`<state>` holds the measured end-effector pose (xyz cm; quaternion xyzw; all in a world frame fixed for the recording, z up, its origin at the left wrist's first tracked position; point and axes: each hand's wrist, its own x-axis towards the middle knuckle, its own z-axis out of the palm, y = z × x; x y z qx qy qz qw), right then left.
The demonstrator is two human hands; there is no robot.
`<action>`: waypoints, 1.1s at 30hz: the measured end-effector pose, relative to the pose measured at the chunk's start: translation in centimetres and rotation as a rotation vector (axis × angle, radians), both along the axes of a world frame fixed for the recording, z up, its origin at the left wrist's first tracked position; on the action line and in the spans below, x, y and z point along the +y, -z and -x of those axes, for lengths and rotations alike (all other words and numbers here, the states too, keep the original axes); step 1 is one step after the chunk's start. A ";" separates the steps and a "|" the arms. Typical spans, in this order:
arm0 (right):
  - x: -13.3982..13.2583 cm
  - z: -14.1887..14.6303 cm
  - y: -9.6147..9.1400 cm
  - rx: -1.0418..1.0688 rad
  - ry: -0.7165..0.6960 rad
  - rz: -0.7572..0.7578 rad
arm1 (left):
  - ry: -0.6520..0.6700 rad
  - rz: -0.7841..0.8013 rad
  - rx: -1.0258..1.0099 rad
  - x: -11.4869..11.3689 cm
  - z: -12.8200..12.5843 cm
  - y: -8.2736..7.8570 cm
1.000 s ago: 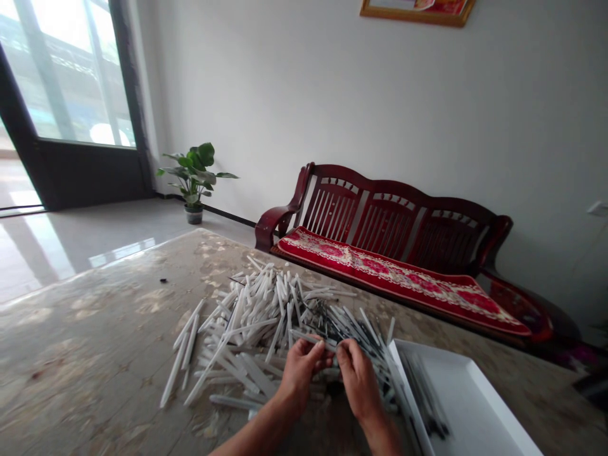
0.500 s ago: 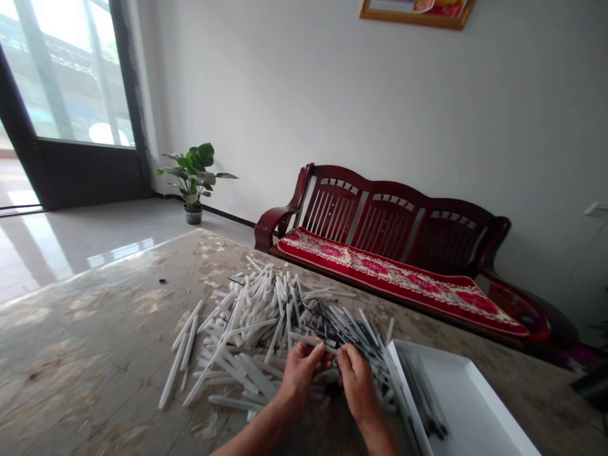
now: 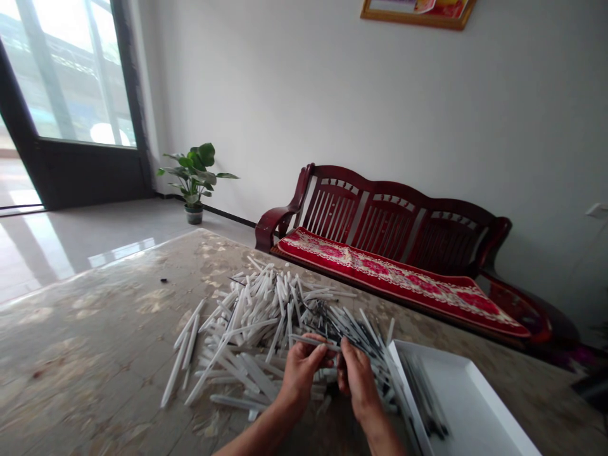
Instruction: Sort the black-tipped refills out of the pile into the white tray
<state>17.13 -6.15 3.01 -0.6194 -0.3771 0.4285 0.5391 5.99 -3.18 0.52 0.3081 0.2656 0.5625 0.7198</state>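
I see a loose heap of slim white plastic sticks (image 3: 251,323) lying crisscrossed on the desk (image 3: 95,354), with dark parts showing among those at its right end. The lifted stick (image 3: 313,341) lies nearly level above the heap, pinched in my left hand's fingers (image 3: 313,351). Just right of the heap, a shallow white tray (image 3: 403,386) holds a bundle of dark sticks (image 3: 422,396) lying lengthwise.

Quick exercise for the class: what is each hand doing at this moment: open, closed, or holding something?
Left hand: closed, holding a thin white plastic rod.
Right hand: closed at the rod's other end; whether it grips cannot be told.
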 end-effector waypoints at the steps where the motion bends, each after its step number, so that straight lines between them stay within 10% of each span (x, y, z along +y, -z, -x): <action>1: 0.0 0.0 0.0 -0.009 0.000 -0.021 | -0.001 -0.001 0.001 0.0 0.0 0.0; 11: 0.5 -1.6 -0.5 0.206 -0.100 0.030 | 0.113 0.057 0.015 -0.3 -0.4 -0.2; 20: 0.7 -2.8 -0.8 -0.043 -0.172 -0.064 | 0.700 0.100 0.015 0.0 1.1 -0.6; 33: -1.5 -1.7 -0.3 -1.139 -0.386 -0.115 | 0.071 0.203 -0.205 1.1 0.9 -1.3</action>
